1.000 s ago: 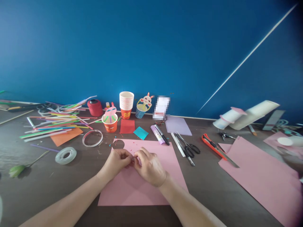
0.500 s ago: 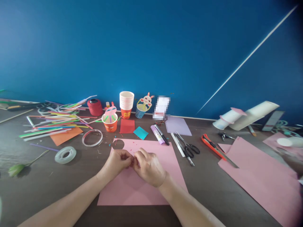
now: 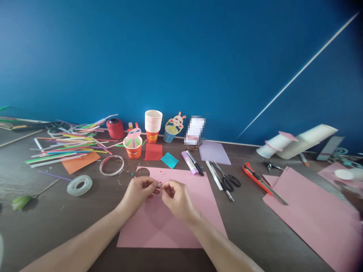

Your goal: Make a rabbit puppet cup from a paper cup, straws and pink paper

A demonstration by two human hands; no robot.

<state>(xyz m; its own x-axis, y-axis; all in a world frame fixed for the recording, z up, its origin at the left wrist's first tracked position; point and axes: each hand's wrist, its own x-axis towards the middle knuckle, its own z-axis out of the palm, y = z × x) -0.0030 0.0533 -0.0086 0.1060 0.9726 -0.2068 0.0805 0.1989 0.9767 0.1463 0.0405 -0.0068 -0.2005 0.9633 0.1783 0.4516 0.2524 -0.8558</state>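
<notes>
Over a pink paper sheet (image 3: 170,236), my left hand (image 3: 137,193) pinches a small white and reddish piece (image 3: 159,184), too small to identify. My right hand (image 3: 178,198) is closed in a pinch just right of it, its fingertips close to the piece; whatever they hold is hidden. Tiny red scraps lie on the sheet beyond my fingers, and a round hole shows near its far left corner. Close by are a red paper square (image 3: 153,152), a blue paper square (image 3: 169,160) and a dark marker (image 3: 194,163).
Scissors (image 3: 227,177) lie right of the sheet, then an orange utility knife (image 3: 262,181) with its blade out, resting on more pink paper (image 3: 309,211). Stacked paper cups (image 3: 153,126) stand near the blue wall. Clear tape (image 3: 79,186) and colourful straws (image 3: 68,145) occupy the left.
My fingertips have drawn slightly apart, and the small white and reddish piece now shows between them. The right hand has turned a little. The whole view has shifted slightly.
</notes>
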